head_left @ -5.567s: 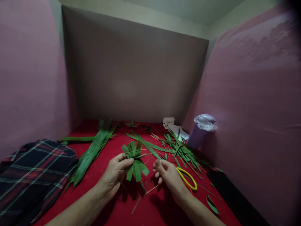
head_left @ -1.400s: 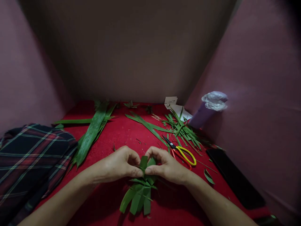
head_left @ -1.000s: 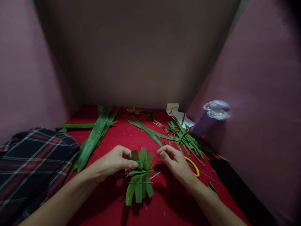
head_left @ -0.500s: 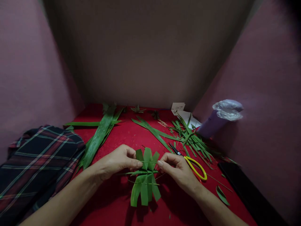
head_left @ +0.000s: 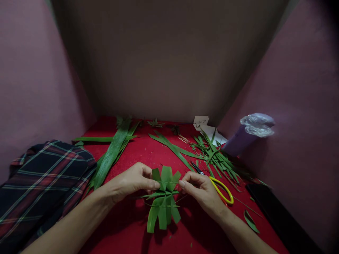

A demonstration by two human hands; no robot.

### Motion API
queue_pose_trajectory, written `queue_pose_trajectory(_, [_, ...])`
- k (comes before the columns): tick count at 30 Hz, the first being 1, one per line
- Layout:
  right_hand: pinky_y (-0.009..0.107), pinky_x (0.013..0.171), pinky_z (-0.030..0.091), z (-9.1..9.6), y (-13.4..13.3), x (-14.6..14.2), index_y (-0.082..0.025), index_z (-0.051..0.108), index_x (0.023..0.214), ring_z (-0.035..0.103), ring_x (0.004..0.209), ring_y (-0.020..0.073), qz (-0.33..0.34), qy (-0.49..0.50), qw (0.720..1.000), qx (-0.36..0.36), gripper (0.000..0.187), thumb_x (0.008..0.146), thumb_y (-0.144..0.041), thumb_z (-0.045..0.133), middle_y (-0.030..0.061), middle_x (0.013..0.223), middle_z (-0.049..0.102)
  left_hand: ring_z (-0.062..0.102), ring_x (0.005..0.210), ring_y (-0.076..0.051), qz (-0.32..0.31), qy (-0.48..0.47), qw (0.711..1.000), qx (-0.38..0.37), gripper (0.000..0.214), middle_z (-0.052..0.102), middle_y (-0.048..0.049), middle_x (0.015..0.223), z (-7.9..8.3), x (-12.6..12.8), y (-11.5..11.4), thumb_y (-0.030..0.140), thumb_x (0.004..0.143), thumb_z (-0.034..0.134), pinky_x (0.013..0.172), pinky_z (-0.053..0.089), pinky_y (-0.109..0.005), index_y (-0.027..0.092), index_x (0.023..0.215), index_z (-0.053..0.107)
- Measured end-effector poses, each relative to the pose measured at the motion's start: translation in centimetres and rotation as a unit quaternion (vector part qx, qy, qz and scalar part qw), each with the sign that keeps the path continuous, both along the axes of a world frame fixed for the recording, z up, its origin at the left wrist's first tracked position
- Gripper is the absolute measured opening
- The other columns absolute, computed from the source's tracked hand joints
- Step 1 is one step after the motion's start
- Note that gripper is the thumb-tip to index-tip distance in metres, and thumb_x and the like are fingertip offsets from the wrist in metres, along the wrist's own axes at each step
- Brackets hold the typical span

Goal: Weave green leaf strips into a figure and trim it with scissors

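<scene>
Between my hands is a green leaf piece [head_left: 165,211], its cut strips fanning up and down from a folded middle. Thin stems [head_left: 169,205] cross its upper and lower strips. My left hand [head_left: 140,178] pinches the upper left side of the piece with thumb and forefinger. At the upper right, my right hand [head_left: 198,188] has its thumb and forefinger closed at the end of the upper thin stem, just beside the leaf strips. Scissors with yellow handles [head_left: 224,192] lie partly behind my right hand.
Long leaves [head_left: 113,151] lie at the left, near plaid cloth [head_left: 53,176]. Cut strips [head_left: 217,158] are heaped at the right beside white paper [head_left: 212,133] and a purple plastic-wrapped roll [head_left: 243,135]. A black object [head_left: 275,208] runs along the right edge of the red surface [head_left: 127,229].
My right hand has shifted very slightly to the right, and the upper leaf strips look a little more spread. My left hand keeps its hold.
</scene>
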State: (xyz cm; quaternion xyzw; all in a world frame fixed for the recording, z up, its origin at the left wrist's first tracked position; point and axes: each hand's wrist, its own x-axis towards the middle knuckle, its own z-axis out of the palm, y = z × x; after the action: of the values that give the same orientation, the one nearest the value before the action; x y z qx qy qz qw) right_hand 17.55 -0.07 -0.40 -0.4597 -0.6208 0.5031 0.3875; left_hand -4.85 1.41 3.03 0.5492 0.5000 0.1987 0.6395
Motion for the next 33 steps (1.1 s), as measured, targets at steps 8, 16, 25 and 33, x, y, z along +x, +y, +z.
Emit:
queue_pose_trajectory(8, [0.024,0.055,0.042,0.1,0.1,0.0,-0.017,0.056,0.061,0.052,0.054,0.0119,0.024,0.026,0.999,0.004,0.025,0.079,-0.033,0.06,-0.0016,0.056,0.057,0.053,0.058,-0.012,-0.02,-0.074,0.997,0.013,0.022,0.063,0.0013,0.064,-0.5,0.1,0.1,0.033,0.059,0.074,0.061,0.04,-0.025,0.015,0.069,0.064])
queue_pose_trajectory(16, [0.023,0.056,0.043,-0.5,0.0,-0.1,-0.016,0.057,0.063,0.054,0.056,0.0121,0.034,0.038,0.999,-0.004,0.026,0.081,-0.034,0.059,-0.0013,0.058,0.058,0.059,0.066,-0.016,0.003,-0.113,0.993,0.021,0.028,0.069,-0.0057,0.076,-1.3,1.6,-0.4,0.033,0.064,0.072,0.064,0.042,-0.027,0.011,0.08,0.068])
queue_pose_trajectory(25, [0.024,0.057,0.044,-0.5,0.0,-0.2,-0.017,0.057,0.063,0.055,0.057,0.0126,0.038,0.034,0.999,-0.011,0.025,0.081,-0.035,0.059,-0.0009,0.06,0.058,0.047,0.046,-0.008,0.017,-0.105,0.994,0.016,0.021,0.06,0.0003,0.056,-1.3,2.2,-0.4,0.032,0.066,0.069,0.045,0.033,-0.021,0.012,0.07,0.068])
queue_pose_trajectory(33, [0.024,0.054,0.044,-0.5,0.2,-0.3,-0.017,0.054,0.06,0.054,0.054,0.0123,0.026,0.047,0.998,-0.01,0.025,0.079,-0.033,0.06,-0.0029,0.056,0.053,0.038,0.037,-0.006,0.023,-0.081,0.996,0.01,0.024,0.051,0.0033,0.048,-2.0,1.6,-0.5,0.036,0.066,0.067,0.039,0.028,-0.021,0.012,0.067,0.066])
